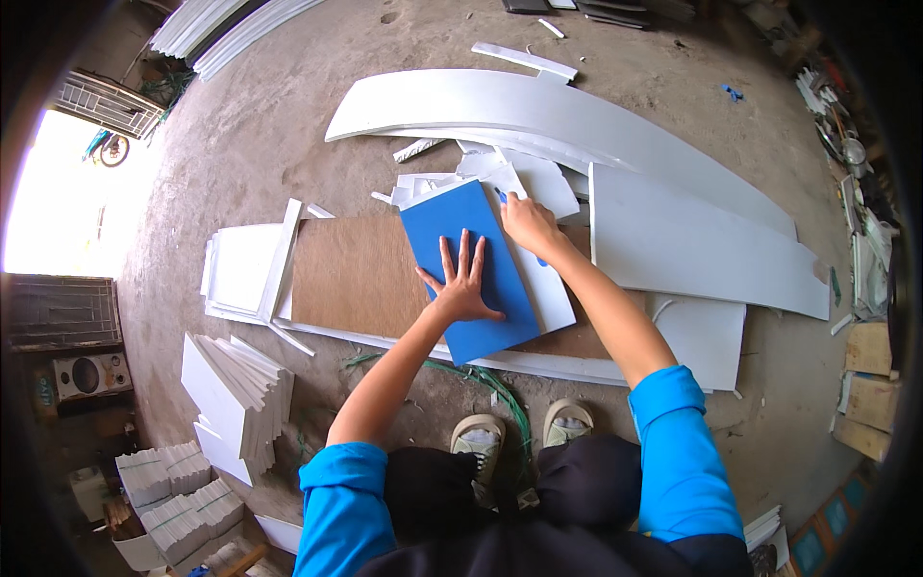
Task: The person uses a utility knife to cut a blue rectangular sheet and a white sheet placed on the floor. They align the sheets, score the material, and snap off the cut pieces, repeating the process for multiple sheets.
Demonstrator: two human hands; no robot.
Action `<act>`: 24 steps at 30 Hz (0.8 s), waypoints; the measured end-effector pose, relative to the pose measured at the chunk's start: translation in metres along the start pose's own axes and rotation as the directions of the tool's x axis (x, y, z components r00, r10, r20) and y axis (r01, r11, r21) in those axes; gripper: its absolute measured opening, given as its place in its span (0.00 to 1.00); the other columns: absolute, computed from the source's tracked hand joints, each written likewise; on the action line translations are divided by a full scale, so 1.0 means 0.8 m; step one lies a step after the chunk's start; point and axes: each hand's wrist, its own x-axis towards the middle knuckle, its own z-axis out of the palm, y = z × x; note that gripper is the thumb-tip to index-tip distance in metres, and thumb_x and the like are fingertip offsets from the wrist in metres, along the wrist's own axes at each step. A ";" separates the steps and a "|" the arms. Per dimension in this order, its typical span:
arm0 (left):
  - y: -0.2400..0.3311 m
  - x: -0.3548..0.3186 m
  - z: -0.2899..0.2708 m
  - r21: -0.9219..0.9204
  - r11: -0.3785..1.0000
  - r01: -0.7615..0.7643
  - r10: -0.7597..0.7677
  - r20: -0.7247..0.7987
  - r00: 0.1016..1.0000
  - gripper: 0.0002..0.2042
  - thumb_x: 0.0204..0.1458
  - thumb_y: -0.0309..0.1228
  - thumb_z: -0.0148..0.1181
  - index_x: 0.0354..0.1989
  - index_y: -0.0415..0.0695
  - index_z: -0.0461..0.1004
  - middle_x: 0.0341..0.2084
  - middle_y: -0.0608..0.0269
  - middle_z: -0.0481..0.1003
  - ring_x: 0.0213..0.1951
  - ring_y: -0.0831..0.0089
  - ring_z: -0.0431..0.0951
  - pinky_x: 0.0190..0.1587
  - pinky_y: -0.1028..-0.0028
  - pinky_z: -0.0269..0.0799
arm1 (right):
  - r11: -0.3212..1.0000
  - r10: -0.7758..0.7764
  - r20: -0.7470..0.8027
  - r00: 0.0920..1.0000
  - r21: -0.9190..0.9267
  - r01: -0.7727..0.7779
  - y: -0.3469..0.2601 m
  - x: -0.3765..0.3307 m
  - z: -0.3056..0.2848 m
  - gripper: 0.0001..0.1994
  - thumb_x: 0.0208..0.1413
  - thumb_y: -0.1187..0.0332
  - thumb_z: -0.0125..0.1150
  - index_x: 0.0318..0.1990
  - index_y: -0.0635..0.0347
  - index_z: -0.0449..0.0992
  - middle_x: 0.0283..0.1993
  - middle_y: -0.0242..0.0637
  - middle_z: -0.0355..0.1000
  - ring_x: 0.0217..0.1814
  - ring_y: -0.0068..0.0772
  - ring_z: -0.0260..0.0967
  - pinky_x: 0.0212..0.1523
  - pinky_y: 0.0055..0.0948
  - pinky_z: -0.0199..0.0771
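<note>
A blue rectangular board (481,260) lies tilted over a white foam sheet (556,293), with a brown wooden board (346,274) underneath. My left hand (464,288) presses flat on the blue board, fingers spread and open. Closed around a blue utility knife (502,196), my right hand (530,225) is at the blue board's far right edge, over the white sheet. Parts of the knife's blue body show on either side of the fist; its blade cannot be made out. White offcuts (433,186) lie just beyond the blue board.
Long white sheets (692,231) spread across the concrete floor, far and right. Stacked white pieces (240,394) stand at the left, bundled strips (178,495) nearer. Green strapping (510,409) lies by my feet. Boxes (868,385) and clutter line the right wall.
</note>
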 end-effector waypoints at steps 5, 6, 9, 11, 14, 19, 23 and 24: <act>-0.002 0.000 0.002 -0.045 0.999 -0.023 0.023 -0.004 1.000 0.66 0.17 0.55 0.69 0.64 0.54 0.26 0.64 0.57 0.21 0.61 0.43 0.15 0.43 0.24 0.25 | 0.998 -0.004 -0.026 1.000 -0.065 0.002 0.002 0.045 0.047 0.14 0.56 0.63 0.42 0.34 0.66 0.68 0.26 0.56 0.71 0.32 0.56 0.71 0.34 0.46 0.72; -0.007 -0.002 0.004 -0.050 0.999 -0.017 0.017 -0.002 1.000 0.66 0.16 0.55 0.69 0.64 0.54 0.26 0.64 0.57 0.22 0.61 0.43 0.15 0.43 0.24 0.25 | 0.999 -0.011 -0.018 1.000 -0.052 0.010 -0.005 0.047 0.049 0.14 0.56 0.63 0.42 0.34 0.66 0.68 0.26 0.56 0.71 0.32 0.55 0.71 0.34 0.46 0.72; -0.016 -0.003 0.008 -0.099 0.994 -0.044 0.038 -0.069 0.997 0.66 0.14 0.54 0.71 0.65 0.52 0.32 0.64 0.54 0.25 0.62 0.42 0.18 0.40 0.23 0.23 | 1.000 -0.015 -0.002 1.000 -0.028 0.015 -0.013 0.050 0.047 0.14 0.56 0.62 0.42 0.34 0.66 0.68 0.27 0.56 0.71 0.33 0.55 0.71 0.35 0.45 0.72; -0.014 -0.004 0.008 -0.109 0.993 -0.047 0.040 -0.069 0.997 0.66 0.14 0.54 0.71 0.65 0.51 0.32 0.64 0.53 0.26 0.62 0.42 0.18 0.40 0.23 0.23 | 0.998 0.003 0.056 0.998 -0.066 0.001 -0.015 0.054 0.043 0.12 0.53 0.67 0.42 0.35 0.68 0.68 0.30 0.55 0.72 0.35 0.52 0.72 0.37 0.42 0.73; -0.016 -0.005 0.008 -0.122 0.991 -0.049 0.039 -0.083 0.996 0.67 0.13 0.55 0.71 0.65 0.51 0.32 0.64 0.53 0.26 0.61 0.41 0.18 0.40 0.23 0.22 | 0.995 0.094 0.160 0.983 -0.056 -0.086 -0.030 0.059 0.030 0.11 0.49 0.71 0.43 0.32 0.66 0.72 0.34 0.51 0.73 0.35 0.49 0.73 0.37 0.41 0.73; -0.010 0.000 0.010 -0.110 0.992 -0.055 0.045 -0.098 0.994 0.67 0.12 0.56 0.70 0.65 0.51 0.32 0.64 0.54 0.26 0.62 0.42 0.18 0.40 0.23 0.22 | 0.946 0.318 0.543 0.777 -0.130 -0.296 -0.038 0.103 0.010 0.10 0.45 0.71 0.46 0.29 0.61 0.77 0.31 0.43 0.75 0.33 0.38 0.75 0.36 0.34 0.73; -0.013 0.002 0.013 -0.099 0.994 -0.050 0.038 -0.120 0.992 0.68 0.12 0.57 0.70 0.65 0.53 0.31 0.64 0.57 0.26 0.62 0.43 0.18 0.41 0.24 0.22 | 0.935 0.355 0.508 0.785 -0.196 -0.296 -0.046 0.086 0.012 0.10 0.44 0.70 0.49 0.31 0.59 0.77 0.30 0.40 0.75 0.32 0.33 0.75 0.36 0.30 0.73; -0.013 0.002 0.014 -0.104 0.994 -0.046 0.033 -0.117 0.993 0.68 0.12 0.57 0.70 0.65 0.53 0.31 0.64 0.58 0.25 0.62 0.44 0.17 0.41 0.24 0.22 | 0.939 0.342 0.511 0.789 -0.215 -0.268 -0.045 0.074 0.013 0.10 0.44 0.70 0.49 0.29 0.60 0.77 0.28 0.40 0.75 0.30 0.34 0.75 0.34 0.31 0.74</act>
